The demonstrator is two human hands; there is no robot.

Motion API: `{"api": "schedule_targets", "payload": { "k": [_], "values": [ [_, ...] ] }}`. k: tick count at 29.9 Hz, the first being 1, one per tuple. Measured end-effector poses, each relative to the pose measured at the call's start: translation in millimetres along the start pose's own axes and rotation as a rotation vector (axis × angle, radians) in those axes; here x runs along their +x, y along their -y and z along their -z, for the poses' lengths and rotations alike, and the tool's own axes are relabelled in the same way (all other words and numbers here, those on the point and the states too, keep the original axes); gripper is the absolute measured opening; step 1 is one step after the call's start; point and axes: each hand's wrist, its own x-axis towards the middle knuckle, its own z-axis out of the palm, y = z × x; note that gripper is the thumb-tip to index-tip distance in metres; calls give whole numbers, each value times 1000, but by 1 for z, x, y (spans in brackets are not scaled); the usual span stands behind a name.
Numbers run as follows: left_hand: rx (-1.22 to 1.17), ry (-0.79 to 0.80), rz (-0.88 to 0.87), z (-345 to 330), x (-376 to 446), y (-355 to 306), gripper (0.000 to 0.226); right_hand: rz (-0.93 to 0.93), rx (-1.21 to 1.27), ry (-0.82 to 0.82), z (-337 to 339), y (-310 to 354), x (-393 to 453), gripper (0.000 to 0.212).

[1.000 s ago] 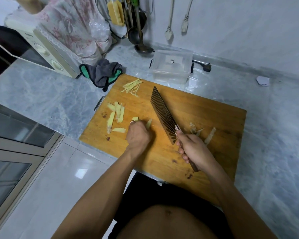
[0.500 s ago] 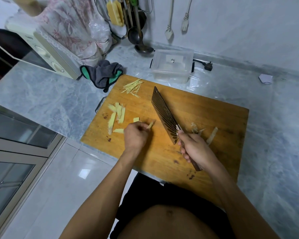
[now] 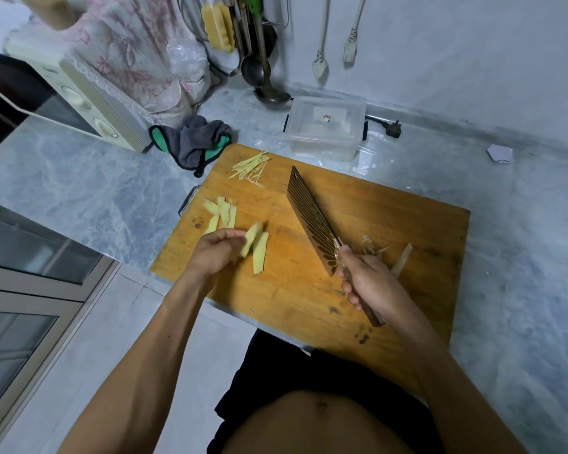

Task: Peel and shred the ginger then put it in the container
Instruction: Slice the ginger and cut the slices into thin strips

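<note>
Since the earlier frame our left hand (image 3: 215,253) has lifted off the cutting board (image 3: 391,231) and now pinches ginger slices (image 3: 255,245) at its fingertips, near the board's left side. Right hand (image 3: 374,283): curled round the handle of the cleaver (image 3: 312,221), blade lying across the board's middle. Further ginger slices (image 3: 222,211): left part of the board. Ginger shreds (image 3: 251,165): far left corner. Peelings (image 3: 394,257): just beside our right hand. Clear container (image 3: 325,127): on the tabletop (image 3: 79,181) behind the board, touching nothing of the ginger
</note>
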Motion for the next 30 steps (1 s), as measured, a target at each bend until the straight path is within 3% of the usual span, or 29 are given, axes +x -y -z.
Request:
{"api": "schedule_targets", "payload": {
  "k": [7,10,19,24,26,30],
  "values": [
    [117,163,-93,14,12,-27,19,-13,-15,-6,-2,2,-1,56],
    [290,181,-160,18,19,-38,19,-12,-21,-4,-2,2,-2,57],
    [753,445,-313,8,31,-47,18,-1,-53,8,-1,3,-1,57],
    [715,311,-301,-1,37,-36,51,0,-61,5,0,3,-2,57],
    [761,224,-337,-3,38,-27,46,-2,-63,6,0,4,-2,57],
    [619,102,-388,-5,36,-11,40,-3,-64,8,0,3,-1,57]
  ]
}}
